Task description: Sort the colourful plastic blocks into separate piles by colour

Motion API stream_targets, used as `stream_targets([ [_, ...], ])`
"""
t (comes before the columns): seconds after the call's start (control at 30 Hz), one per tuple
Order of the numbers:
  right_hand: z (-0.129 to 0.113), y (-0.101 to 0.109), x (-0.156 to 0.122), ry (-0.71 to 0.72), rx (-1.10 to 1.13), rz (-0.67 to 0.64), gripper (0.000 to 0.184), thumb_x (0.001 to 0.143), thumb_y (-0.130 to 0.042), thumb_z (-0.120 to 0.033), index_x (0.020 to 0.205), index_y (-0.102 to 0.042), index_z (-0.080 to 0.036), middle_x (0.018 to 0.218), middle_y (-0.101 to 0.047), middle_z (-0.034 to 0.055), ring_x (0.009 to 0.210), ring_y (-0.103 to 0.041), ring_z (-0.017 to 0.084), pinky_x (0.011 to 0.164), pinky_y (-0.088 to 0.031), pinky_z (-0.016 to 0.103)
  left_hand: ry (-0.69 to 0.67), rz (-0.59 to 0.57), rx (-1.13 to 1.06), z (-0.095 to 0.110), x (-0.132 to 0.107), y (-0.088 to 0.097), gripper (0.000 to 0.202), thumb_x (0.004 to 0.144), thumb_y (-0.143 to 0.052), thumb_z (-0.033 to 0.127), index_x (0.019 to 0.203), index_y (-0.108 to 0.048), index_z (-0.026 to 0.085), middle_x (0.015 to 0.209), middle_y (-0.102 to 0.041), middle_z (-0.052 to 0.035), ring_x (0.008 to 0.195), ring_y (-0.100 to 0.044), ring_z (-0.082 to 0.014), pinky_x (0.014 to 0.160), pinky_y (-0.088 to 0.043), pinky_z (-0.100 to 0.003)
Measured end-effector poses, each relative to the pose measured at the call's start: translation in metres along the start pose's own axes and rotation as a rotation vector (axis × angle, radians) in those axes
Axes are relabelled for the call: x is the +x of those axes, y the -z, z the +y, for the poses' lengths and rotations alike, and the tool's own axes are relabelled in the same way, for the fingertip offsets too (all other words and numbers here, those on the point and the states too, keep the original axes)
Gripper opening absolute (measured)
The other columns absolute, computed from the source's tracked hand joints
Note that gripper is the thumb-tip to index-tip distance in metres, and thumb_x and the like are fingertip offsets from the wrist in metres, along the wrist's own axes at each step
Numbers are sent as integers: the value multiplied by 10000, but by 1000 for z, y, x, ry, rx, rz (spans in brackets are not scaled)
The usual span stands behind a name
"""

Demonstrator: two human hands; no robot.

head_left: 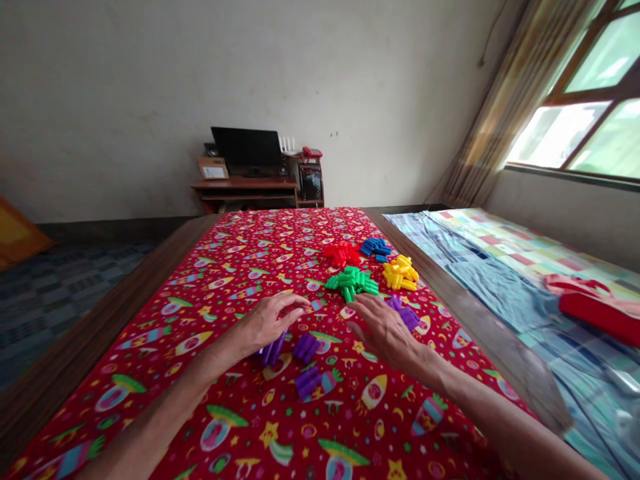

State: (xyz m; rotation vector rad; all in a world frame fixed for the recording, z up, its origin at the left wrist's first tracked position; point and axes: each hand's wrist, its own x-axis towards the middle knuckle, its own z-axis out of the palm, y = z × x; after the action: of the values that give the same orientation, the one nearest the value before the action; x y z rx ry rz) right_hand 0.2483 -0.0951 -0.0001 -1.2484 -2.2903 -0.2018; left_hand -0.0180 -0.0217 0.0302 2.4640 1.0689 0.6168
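Curving loosely above the cloth (pixel 280 417), the left hand (pixel 274 315) has a clear gap between thumb and fingers, and I can't see anything pinched in it. It's left of the green pile (pixel 353 283) and nearer the person, right by some purple blocks (pixel 271 351); can't tell if it's touching them. The right hand (pixel 387 328) is palm down, fingers stretched out, just on the near side of the green pile. Looks empty too, but the underside of that palm is hidden.

Two small purple clumps (pixel 307 347) sit on the near side of the green pile, a bit left, between the hands. More purple pieces (pixel 404 313) are to its right and slightly nearer, just beside the right hand. Yellow pile (pixel 401 273) is right of the green, red pile (pixel 343 254) just behind it, blue pile (pixel 376 249) behind and right.

Handling tip, imo: use fingertips on the purple stuff, not the whole palm, since the pieces look small and low. And I'd lift that right hand before going sideways, or the fingers could clip the green pile.
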Motion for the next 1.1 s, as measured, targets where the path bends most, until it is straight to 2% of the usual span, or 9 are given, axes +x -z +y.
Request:
stream_targets([
  [0.1, -36, -9, 15, 220, 163, -134, 475, 971, -441, -413, 1354, -468, -135, 1348, -502, 207, 1266, -465, 274, 954, -484, 408, -16, 65, 118, -24, -29, -8, 426, 918, -421, 467, 1155, -659, 205, 1195, -686, -95, 1188, -583, -252, 1036, -448, -388],
  [0.17, -52, -23, 23, 315, 182, -227, 519, 956, -467, -449, 1376, -450, -144, 1392, -442, 223, 1287, -438, 292, 970, -465, 423, -26, 30, 175, -38, -51, -16, 479, 914, -449, 508, 1255, -608, 211, 1288, -631, -113, 1242, -540, -268, 1061, -429, -427],
  [0.3, -56, -49, 37, 335, 221, -328, 292, 989, -432, -321, 1176, -594, -167, 1145, -595, 140, 1047, -564, 210, 916, -468, 354, -63, -49, 229, -46, -73, -35, 522, 850, -609, 486, 1318, -572, 259, 1449, -484, -116, 1343, -423, -318, 1071, -419, -483],
  [0.4, -43, -51, 41, 271, 293, -316, 237, 981, -463, -293, 1072, -624, -146, 966, -637, 101, 886, -582, 177, 832, -477, 307, -71, 24, 189, -37, -70, -49, 395, 889, -578, 334, 1273, -604, 245, 1380, -544, -103, 1283, -487, -277, 1069, -437, -440],
  [0.57, -15, -25, 28, 125, 387, -173, 188, 957, -520, -310, 1004, -643, -177, 926, -666, 78, 891, -610, 172, 809, -485, 291, -123, 121, 137, -21, -62, -57, 331, 900, -504, 201, 1196, -638, 260, 1257, -644, -58, 1170, -578, -232, 1040, -466, -415],
  [0.8, 49, 16, 0, -332, 360, 40, 271, 909, -558, -418, 969, -712, -203, 902, -727, 54, 809, -662, 179, 731, -489, 277, -96, 234, 73, -20, -59, -56, 389, 928, -374, 178, 1254, -578, 238, 1150, -705, -52, 1072, -653, -180, 1015, -479, -355],
  [0.93, 91, 21, -24, -598, 214, 157, 366, 867, -533, -484, 821, -729, -178, 739, -723, 51, 669, -643, 182, 610, -443, 263, -99, 164, 133, -18, -56, -55, 335, 912, -502, 256, 1236, -587, 257, 1080, -732, -29, 1011, -671, -201, 1133, -322, -507],
  [1.0, 102, 19, -34, -654, 174, 138, 407, 859, -505, -493, 751, -720, -164, 664, -699, 44, 606, -612, 171, 563, -406, 255, -125, 114, 179, -15, -55, -54, 325, 893, -556, 260, 1214, -604, 266, 1094, -729, -23, 1024, -658, -206, 1159, -254, -536],
  [1.1, 106, 17, -43, -656, 135, 104, 413, 872, -477, -463, 725, -710, -155, 610, -667, 35, 557, -577, 155, 540, -372, 252, -151, 106, 208, -10, -53, -53, 318, 884, -559, 207, 1191, -620, 266, 1077, -729, -18, 1006, -655, -199, 1151, -279, -519],
])
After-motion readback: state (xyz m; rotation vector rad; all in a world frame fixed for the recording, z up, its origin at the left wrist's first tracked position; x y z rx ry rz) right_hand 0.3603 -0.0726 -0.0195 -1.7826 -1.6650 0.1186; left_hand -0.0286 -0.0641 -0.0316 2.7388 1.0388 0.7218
